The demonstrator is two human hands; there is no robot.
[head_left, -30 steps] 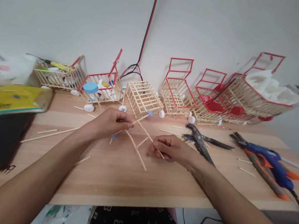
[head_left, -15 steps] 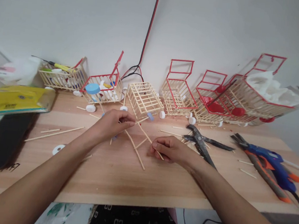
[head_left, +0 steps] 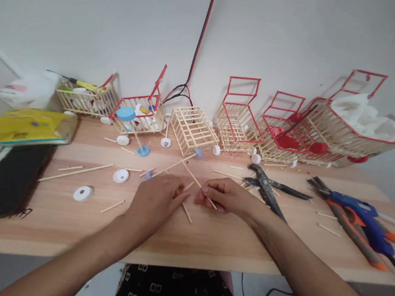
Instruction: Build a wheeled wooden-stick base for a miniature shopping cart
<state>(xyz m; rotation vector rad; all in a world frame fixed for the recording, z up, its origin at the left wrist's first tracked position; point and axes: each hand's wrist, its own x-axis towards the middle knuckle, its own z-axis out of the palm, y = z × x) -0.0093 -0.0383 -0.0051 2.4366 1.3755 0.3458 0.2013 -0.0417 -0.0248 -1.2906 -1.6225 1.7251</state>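
A frame of thin wooden sticks [head_left: 186, 212] lies on the table between my hands, with a short crosspiece [head_left: 188, 187] joining its two legs. My right hand [head_left: 222, 194] pinches the right leg [head_left: 191, 174] near its lower end. Over the left leg, my left hand [head_left: 159, 200] has thumb and fingers closed on the frame near the crosspiece; the exact grip is hidden. At the frame's far end another stick [head_left: 172, 168] runs crosswise between two small blue pieces. Just behind it is a wooden stick basket [head_left: 194, 131] with white wheels.
Several red-trimmed miniature carts [head_left: 241, 124] line the wall. Pliers [head_left: 266, 189] and a blue glue gun [head_left: 361, 212] lie right. White caps [head_left: 83, 194] and loose sticks [head_left: 77, 172] are left, near a yellow packet [head_left: 34, 127] and black board [head_left: 11, 181].
My left hand has come down from the frame's far joint towards the crosspiece, uncovering a white cap and a blue cap. My right hand stays on the right leg. The view has shifted slightly.
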